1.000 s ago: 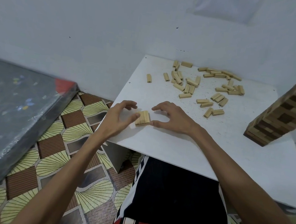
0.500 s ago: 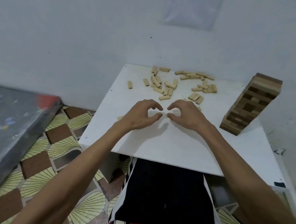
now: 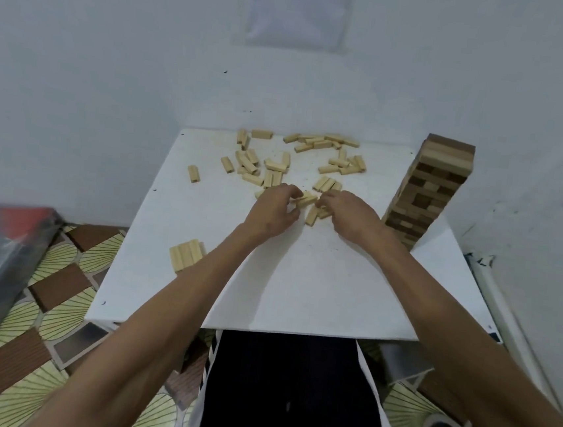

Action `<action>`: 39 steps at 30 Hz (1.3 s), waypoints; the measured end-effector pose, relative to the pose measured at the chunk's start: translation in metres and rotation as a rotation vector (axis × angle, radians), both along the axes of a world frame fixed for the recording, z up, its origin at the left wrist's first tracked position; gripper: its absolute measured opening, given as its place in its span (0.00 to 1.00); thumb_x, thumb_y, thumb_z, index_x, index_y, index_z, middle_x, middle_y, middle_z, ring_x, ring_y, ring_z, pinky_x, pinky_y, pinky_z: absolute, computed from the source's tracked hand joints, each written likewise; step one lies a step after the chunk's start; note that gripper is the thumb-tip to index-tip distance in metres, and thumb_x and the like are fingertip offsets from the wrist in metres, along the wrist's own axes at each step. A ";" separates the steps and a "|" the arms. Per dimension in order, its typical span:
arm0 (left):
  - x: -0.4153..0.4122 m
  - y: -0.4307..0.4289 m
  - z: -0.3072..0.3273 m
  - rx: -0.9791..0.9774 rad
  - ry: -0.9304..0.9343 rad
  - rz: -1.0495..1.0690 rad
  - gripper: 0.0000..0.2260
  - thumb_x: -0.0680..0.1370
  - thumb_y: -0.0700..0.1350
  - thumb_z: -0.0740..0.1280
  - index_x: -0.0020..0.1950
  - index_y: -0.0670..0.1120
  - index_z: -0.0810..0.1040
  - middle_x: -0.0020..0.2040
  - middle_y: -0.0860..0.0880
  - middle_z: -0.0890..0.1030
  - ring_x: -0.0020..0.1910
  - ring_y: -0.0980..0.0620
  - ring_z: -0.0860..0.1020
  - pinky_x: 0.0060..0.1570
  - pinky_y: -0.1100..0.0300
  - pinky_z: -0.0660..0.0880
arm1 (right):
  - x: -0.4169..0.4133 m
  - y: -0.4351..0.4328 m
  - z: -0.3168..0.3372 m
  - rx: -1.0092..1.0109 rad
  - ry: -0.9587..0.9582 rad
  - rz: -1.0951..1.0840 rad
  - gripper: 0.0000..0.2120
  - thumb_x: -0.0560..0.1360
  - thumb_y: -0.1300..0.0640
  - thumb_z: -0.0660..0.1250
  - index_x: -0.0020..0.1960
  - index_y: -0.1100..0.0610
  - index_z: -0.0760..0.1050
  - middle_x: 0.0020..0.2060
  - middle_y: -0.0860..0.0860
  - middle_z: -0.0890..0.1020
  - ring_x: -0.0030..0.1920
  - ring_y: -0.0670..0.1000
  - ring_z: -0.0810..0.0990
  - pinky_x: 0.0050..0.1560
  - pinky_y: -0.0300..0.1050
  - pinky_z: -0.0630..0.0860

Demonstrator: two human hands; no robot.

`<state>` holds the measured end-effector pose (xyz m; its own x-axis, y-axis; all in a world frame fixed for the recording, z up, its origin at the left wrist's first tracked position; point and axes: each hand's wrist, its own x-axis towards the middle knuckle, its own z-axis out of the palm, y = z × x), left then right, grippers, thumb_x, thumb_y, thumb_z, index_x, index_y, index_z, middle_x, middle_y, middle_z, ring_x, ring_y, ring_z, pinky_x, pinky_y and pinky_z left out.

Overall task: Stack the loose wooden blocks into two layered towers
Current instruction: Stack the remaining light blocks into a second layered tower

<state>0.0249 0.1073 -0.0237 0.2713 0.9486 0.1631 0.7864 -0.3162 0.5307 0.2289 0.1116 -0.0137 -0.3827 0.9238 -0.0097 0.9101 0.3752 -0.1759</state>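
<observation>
The loose blocks (image 3: 278,164) are scattered across the far half of the worktop (image 3: 301,284). The tower (image 3: 430,193) is set at the right edge. A row of blocks (image 3: 185,255) is laid near the left edge. One block (image 3: 305,200) is held between the left hand (image 3: 273,209) and the right hand (image 3: 352,216), at the scatter's near side.

Lighting was dim, cool and even across the white table (image 3: 317,296); soft shadows lay beside both forearms (image 3: 193,294) toward its near edge. The loose blocks (image 3: 247,164) by the far edge showed soft, smeared detail, and wide-angle distortion bowed the frame's sides.
</observation>
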 end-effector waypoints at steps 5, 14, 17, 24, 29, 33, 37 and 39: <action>0.016 0.010 -0.008 0.010 -0.142 0.096 0.16 0.77 0.41 0.73 0.64 0.42 0.78 0.55 0.45 0.83 0.53 0.48 0.79 0.51 0.54 0.77 | 0.002 0.002 -0.004 0.009 0.072 0.035 0.29 0.76 0.72 0.61 0.70 0.49 0.76 0.61 0.52 0.79 0.59 0.56 0.77 0.52 0.58 0.78; 0.003 0.006 -0.015 0.050 -0.207 0.171 0.12 0.77 0.41 0.70 0.60 0.46 0.79 0.44 0.52 0.82 0.45 0.52 0.78 0.47 0.53 0.78 | 0.000 -0.002 0.005 0.032 0.127 0.018 0.11 0.81 0.60 0.67 0.62 0.56 0.80 0.56 0.53 0.83 0.55 0.56 0.80 0.49 0.52 0.78; -0.008 0.002 -0.014 0.047 -0.229 0.189 0.11 0.76 0.39 0.70 0.58 0.45 0.79 0.44 0.52 0.81 0.44 0.52 0.79 0.48 0.52 0.78 | -0.005 -0.004 0.009 0.031 0.126 0.036 0.10 0.80 0.61 0.67 0.61 0.56 0.79 0.56 0.53 0.83 0.55 0.56 0.79 0.50 0.53 0.78; -0.021 -0.008 -0.012 0.030 -0.230 0.194 0.09 0.76 0.40 0.69 0.56 0.44 0.80 0.42 0.54 0.81 0.43 0.51 0.79 0.49 0.49 0.79 | -0.014 0.001 0.014 -0.016 0.041 0.157 0.10 0.78 0.62 0.66 0.57 0.52 0.78 0.57 0.47 0.79 0.59 0.51 0.75 0.54 0.53 0.77; -0.027 -0.012 -0.010 0.033 -0.230 0.195 0.10 0.76 0.40 0.69 0.56 0.45 0.79 0.43 0.53 0.82 0.43 0.53 0.80 0.49 0.50 0.79 | -0.014 0.003 0.018 -0.087 -0.038 0.166 0.16 0.77 0.66 0.63 0.58 0.51 0.80 0.55 0.46 0.83 0.56 0.51 0.79 0.53 0.52 0.78; -0.032 -0.015 -0.010 0.034 -0.228 0.198 0.11 0.76 0.40 0.69 0.58 0.46 0.79 0.44 0.53 0.83 0.43 0.53 0.80 0.49 0.51 0.79 | -0.014 0.001 0.014 -0.039 0.029 0.169 0.12 0.78 0.62 0.68 0.59 0.50 0.81 0.53 0.46 0.84 0.53 0.51 0.80 0.51 0.54 0.80; -0.035 -0.023 -0.008 0.034 -0.262 0.194 0.12 0.75 0.40 0.70 0.58 0.46 0.78 0.43 0.53 0.82 0.43 0.55 0.80 0.49 0.52 0.80 | -0.013 -0.008 0.012 0.000 0.089 0.148 0.12 0.79 0.58 0.69 0.62 0.50 0.81 0.53 0.47 0.84 0.54 0.52 0.81 0.51 0.52 0.79; -0.035 -0.032 -0.007 0.018 -0.288 0.196 0.12 0.75 0.40 0.71 0.58 0.46 0.78 0.42 0.54 0.83 0.42 0.56 0.81 0.48 0.54 0.80 | -0.012 -0.018 0.012 -0.017 0.137 0.101 0.18 0.79 0.57 0.70 0.68 0.49 0.77 0.56 0.48 0.84 0.57 0.52 0.80 0.53 0.52 0.79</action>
